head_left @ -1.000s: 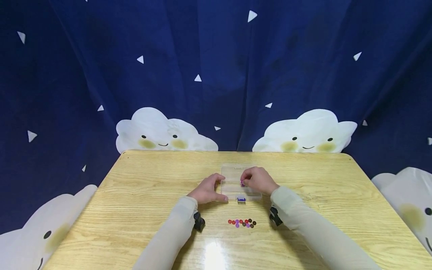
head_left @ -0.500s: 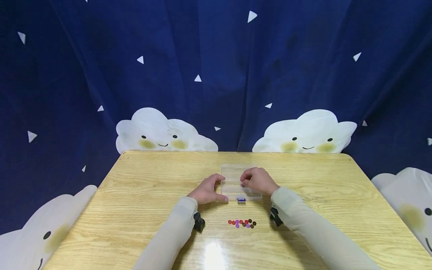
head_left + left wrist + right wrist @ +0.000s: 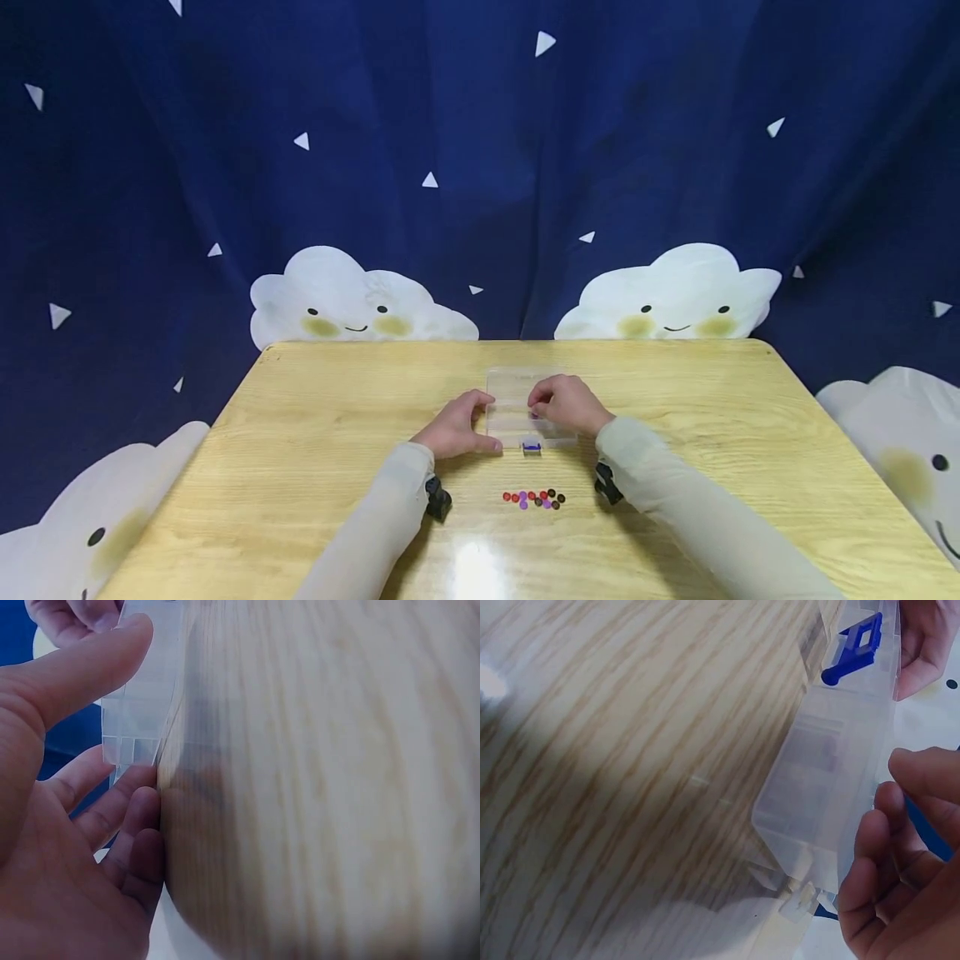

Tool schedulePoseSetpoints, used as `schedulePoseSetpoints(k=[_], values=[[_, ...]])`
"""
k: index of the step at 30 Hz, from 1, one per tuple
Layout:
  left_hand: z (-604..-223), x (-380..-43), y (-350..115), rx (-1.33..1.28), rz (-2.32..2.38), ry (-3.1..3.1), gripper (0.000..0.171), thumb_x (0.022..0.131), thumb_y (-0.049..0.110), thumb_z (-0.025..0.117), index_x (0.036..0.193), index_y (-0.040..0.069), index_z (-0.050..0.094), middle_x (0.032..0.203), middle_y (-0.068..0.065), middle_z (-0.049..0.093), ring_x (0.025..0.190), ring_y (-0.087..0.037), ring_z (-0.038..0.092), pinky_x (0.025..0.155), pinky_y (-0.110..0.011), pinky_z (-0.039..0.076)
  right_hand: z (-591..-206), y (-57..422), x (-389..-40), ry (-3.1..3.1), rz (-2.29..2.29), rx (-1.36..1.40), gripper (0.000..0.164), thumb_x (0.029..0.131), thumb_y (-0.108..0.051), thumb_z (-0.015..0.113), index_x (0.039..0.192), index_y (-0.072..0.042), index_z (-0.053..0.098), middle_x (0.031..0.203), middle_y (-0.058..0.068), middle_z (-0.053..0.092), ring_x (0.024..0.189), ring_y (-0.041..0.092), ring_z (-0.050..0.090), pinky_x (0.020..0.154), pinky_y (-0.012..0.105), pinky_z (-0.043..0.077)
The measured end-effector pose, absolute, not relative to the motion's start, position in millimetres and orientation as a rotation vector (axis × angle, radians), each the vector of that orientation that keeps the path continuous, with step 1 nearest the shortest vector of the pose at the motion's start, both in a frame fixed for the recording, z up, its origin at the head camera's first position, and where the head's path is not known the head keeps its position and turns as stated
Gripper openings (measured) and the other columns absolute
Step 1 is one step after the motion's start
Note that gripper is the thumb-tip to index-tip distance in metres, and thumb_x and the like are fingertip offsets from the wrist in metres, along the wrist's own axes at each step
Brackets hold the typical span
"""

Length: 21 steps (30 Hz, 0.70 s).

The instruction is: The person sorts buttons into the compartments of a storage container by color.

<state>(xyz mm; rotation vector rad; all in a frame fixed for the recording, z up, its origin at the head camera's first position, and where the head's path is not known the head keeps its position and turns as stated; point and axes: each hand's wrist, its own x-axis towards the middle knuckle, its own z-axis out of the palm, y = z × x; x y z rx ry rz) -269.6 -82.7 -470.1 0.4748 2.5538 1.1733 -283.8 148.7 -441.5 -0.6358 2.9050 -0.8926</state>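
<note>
A clear plastic compartment box (image 3: 510, 387) lies on the table with its lid laid open toward the back. My left hand (image 3: 455, 427) holds the box's left end, thumb at the near corner and fingers at the far side. In the left wrist view, the thumb overlaps the box wall (image 3: 139, 724). My right hand (image 3: 573, 406) is over the box's right part, thumb and forefinger pinched together at a small purple button (image 3: 535, 415), mostly hidden by the fingertips. A blue latch (image 3: 855, 649) shows on the box's front.
Several small round buttons (image 3: 532, 496), red, purple and dark brown, lie loose on the wooden table (image 3: 337, 433) in front of the box. Behind the table hangs a dark blue curtain (image 3: 480, 167) with white clouds.
The head view has shifted slightly. Both hands keep their places at the box; less of the purple button shows at the right fingertips than a second ago.
</note>
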Motion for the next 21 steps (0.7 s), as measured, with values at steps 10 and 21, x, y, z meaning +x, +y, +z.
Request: schedulePoseSetpoints(k=[10,21], values=[[-470.9,-270.9,-83.0,0.464,1.181,2.558,0.077,0.075,0.026,0.088,0.14,0.011,0.049,0.129,-0.01,0.056,0.11,-0.022,0.051,0.1,-0.041,0.043,-440.1,156.9,-277.0,2.874,-0.944,-0.668,0.007,0.088,-0.008,0.069,0.085,-0.01,0.075,0.082,-0.001,0.071,0.071,0.009,0.055,0.067,0.025,0.046],[-470.1,-268.2,-84.0,0.434,1.206,2.547,0.078,0.074,0.025,0.088,0.14,0.011,0.049,0.135,-0.012,0.055,0.116,-0.024,0.052,0.105,-0.043,0.043,-438.3,164.4,-248.9,2.81,-1.008,-0.784,0.008,0.088,-0.004,0.07,0.089,-0.009,0.076,0.092,0.002,0.074,0.073,0.005,0.052,0.065,0.019,0.045]])
